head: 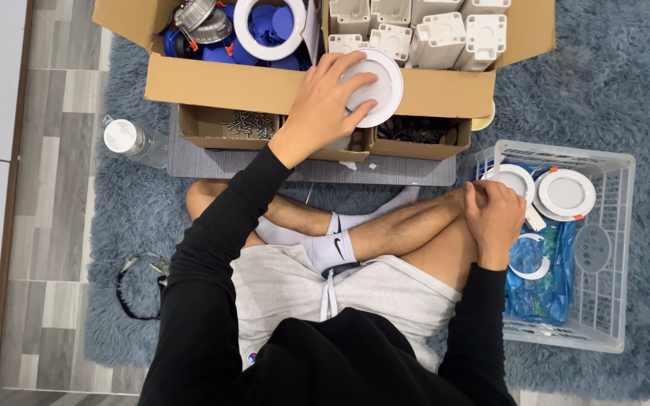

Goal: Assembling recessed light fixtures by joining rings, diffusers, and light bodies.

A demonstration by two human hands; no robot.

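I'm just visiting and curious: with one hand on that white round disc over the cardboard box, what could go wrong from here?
1. The left hand grips the white disc only by its rim, over the cardboard box edge; it might slip and fall into the small tray of screws.
2. The right hand rests at the white basket rim; leaning on it could tip the discs inside.
3. The water bottle lies near the left elbow's path and could get knocked.

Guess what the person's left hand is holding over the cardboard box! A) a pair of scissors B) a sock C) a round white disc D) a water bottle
C: the left hand grips a round white disc at the front edge of the cardboard box.
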